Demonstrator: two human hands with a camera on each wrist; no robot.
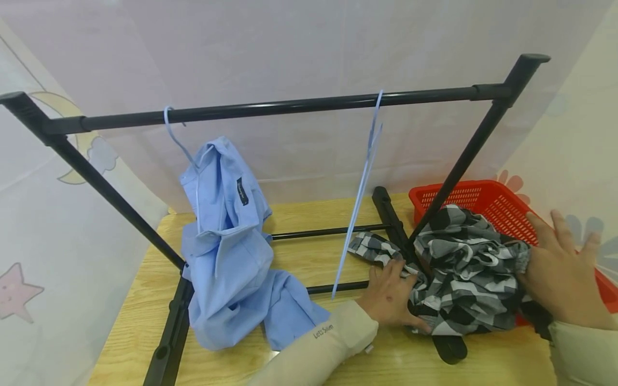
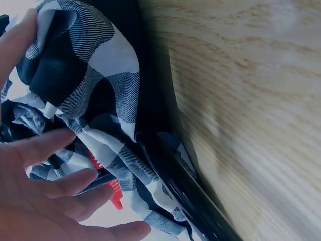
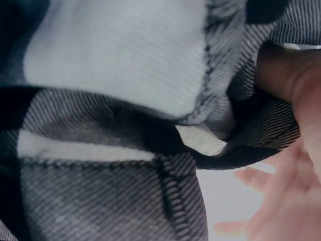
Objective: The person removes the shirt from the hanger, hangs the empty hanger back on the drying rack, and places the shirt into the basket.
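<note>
A black, grey and white checked shirt [image 1: 470,271] lies bunched at the rack's right foot, partly over the red basket. My left hand [image 1: 392,294] is at its left side, fingers spread and touching the cloth; the left wrist view shows the palm and loosely extended fingers [image 2: 70,183] beside the checked folds [image 2: 100,65]. At the shirt's right side is my right hand [image 1: 565,268], its fingers stretched out over the basket. In the right wrist view its thumb [image 3: 278,73] is tucked partly behind the checked fabric [image 3: 115,115].
A black clothes rack [image 1: 289,107] stands on the wooden table [image 1: 130,316]. On its bar hang a light blue shirt [image 1: 232,241] at the left and a bare blue hanger [image 1: 359,198] at the right. The red basket [image 1: 507,212] sits at the back right.
</note>
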